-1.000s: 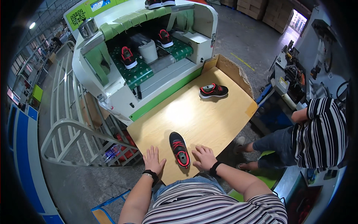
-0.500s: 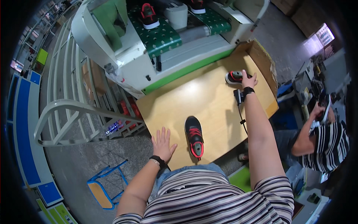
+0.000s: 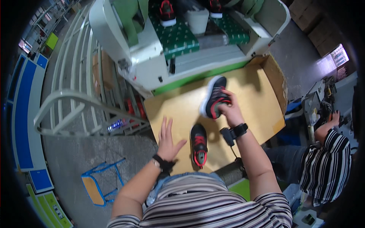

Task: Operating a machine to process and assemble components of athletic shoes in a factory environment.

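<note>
My right hand [image 3: 230, 110] grips a black sneaker [image 3: 215, 95] with red trim and a white sole, held up over the wooden table [image 3: 243, 110] and tilted, sole toward the left. A second black sneaker [image 3: 199, 144] with red laces rests on the table in front of my body, its toe pointing away. My left hand [image 3: 167, 140] is at the table's left side, fingers spread, holding nothing. It is nearest to the second sneaker but apart from it.
Beyond the table stands a machine with green dotted belts [image 3: 178, 41] carrying more sneakers [image 3: 167, 13]. Cardboard [image 3: 274, 76] walls the table's right end. Metal railings [image 3: 64, 95] and a blue-framed stool [image 3: 95, 188] are left. A co-worker in a striped shirt [image 3: 327, 167] works at right.
My right hand has lifted the sneaker from the table's far right and brought it left and nearer. My left hand has shifted slightly, fingers still spread. The view has shifted a little.
</note>
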